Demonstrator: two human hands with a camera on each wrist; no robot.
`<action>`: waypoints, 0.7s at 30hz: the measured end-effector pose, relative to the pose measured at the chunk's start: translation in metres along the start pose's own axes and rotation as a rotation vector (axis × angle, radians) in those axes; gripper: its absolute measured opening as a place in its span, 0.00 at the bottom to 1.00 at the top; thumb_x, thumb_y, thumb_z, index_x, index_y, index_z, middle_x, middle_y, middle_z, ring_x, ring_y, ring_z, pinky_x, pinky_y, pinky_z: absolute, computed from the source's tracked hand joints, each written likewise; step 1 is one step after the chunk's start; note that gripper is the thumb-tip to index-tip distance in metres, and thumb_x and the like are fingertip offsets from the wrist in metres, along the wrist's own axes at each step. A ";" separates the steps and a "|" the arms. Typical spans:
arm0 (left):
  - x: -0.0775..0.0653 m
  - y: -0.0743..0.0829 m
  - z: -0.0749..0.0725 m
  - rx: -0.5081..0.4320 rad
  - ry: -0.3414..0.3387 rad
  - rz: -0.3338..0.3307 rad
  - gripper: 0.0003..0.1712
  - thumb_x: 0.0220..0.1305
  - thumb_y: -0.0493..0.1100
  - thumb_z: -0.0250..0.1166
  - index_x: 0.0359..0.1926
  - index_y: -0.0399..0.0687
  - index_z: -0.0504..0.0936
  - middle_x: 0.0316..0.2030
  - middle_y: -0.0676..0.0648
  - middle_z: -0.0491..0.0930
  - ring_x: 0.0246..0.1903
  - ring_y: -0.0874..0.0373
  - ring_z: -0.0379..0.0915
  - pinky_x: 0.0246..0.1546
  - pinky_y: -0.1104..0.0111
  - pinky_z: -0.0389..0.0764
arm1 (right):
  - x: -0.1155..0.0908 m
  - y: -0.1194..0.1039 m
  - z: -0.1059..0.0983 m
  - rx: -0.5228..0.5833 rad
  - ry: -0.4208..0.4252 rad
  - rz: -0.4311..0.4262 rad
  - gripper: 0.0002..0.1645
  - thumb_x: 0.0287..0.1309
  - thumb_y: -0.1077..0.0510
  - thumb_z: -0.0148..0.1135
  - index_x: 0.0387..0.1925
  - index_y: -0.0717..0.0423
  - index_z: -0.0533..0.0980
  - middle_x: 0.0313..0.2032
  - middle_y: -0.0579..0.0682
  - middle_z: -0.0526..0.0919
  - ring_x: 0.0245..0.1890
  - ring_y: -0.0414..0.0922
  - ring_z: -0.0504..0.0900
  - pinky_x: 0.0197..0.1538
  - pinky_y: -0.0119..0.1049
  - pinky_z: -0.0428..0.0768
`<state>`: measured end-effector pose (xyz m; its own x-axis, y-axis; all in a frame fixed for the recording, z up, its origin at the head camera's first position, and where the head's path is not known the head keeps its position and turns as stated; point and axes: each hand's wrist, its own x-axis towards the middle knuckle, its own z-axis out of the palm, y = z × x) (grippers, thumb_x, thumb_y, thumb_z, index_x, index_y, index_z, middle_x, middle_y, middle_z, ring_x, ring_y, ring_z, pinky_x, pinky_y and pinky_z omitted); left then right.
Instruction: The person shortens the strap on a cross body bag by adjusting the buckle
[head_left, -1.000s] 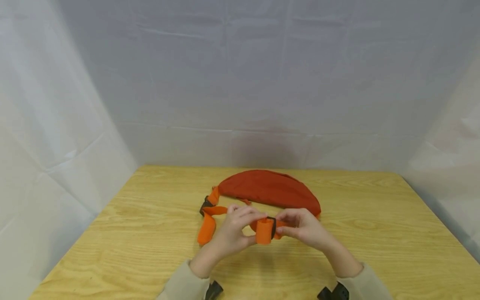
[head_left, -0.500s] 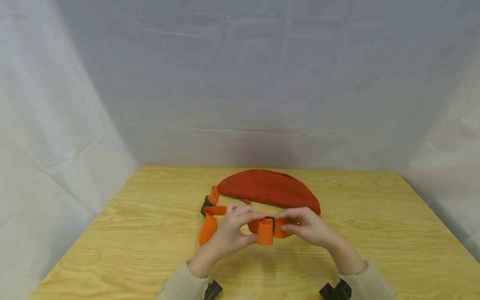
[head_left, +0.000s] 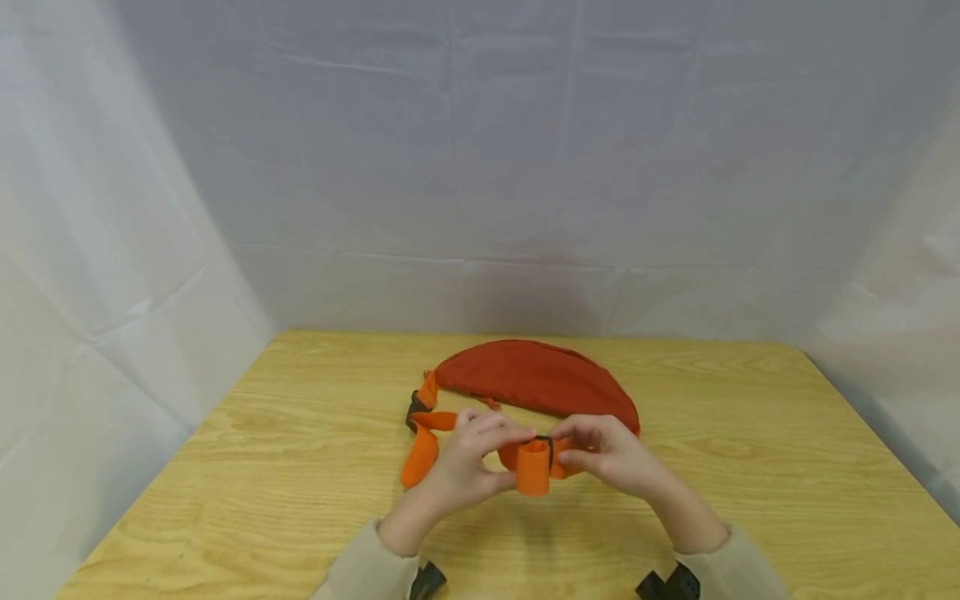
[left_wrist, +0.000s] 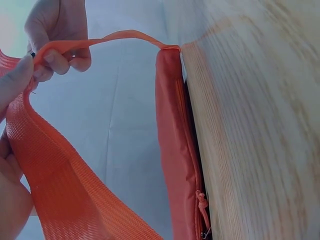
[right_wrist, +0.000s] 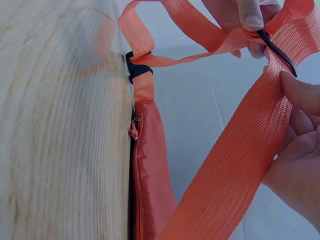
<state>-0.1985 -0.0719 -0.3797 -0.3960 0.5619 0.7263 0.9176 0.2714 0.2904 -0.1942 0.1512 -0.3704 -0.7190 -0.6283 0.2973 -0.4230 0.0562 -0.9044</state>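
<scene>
A red waist bag (head_left: 536, 377) lies on the table, its orange strap (right_wrist: 230, 155) raised toward me in both hands. Between the hands, the webbing passes through a black strap slider (right_wrist: 277, 54) and stands out in a small loop (head_left: 533, 468). My left hand (head_left: 471, 457) pinches the strap at the slider's left side between thumb and fingers. On the other side, my right hand (head_left: 611, 457) pinches the webbing close to the slider, thumb against its face. In the left wrist view, fingers partly hide the slider.
A black side-release buckle (head_left: 417, 410), fastened, joins the strap to the bag's left end. One strap bend (head_left: 420, 458) droops on the wooden table (head_left: 300, 483) left of my left hand. Pale sheeting (head_left: 525, 167) surrounds the back and sides.
The small loop has shifted slightly right and toward me. My right hand moved a little right along the strap, then back. The buckle and drooping strap edged slightly right.
</scene>
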 end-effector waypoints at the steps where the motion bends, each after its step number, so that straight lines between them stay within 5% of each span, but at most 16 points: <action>1: 0.000 0.000 0.000 0.007 0.000 0.005 0.28 0.34 0.38 0.75 0.44 0.43 0.79 0.35 0.53 0.76 0.35 0.64 0.70 0.37 0.63 0.54 | 0.000 0.000 0.001 0.001 0.006 0.005 0.12 0.56 0.65 0.55 0.41 0.71 0.72 0.35 0.62 0.78 0.34 0.43 0.79 0.35 0.40 0.77; 12: 0.000 0.000 -0.002 0.022 0.021 -0.030 0.28 0.33 0.37 0.75 0.43 0.43 0.80 0.34 0.53 0.76 0.34 0.64 0.70 0.38 0.61 0.55 | 0.001 0.003 -0.001 -0.090 0.051 -0.038 0.12 0.54 0.63 0.57 0.40 0.66 0.75 0.37 0.56 0.79 0.36 0.44 0.78 0.37 0.39 0.76; 21: -0.001 -0.001 -0.003 0.018 0.031 -0.039 0.29 0.33 0.36 0.75 0.44 0.43 0.79 0.34 0.52 0.76 0.34 0.63 0.70 0.39 0.60 0.55 | 0.001 0.004 -0.003 -0.035 0.009 -0.011 0.15 0.57 0.67 0.53 0.45 0.73 0.72 0.40 0.65 0.76 0.34 0.43 0.79 0.34 0.40 0.77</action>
<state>-0.1991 -0.0750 -0.3786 -0.4304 0.5260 0.7335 0.9004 0.3072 0.3080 -0.1985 0.1530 -0.3731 -0.7189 -0.6221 0.3102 -0.4501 0.0765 -0.8897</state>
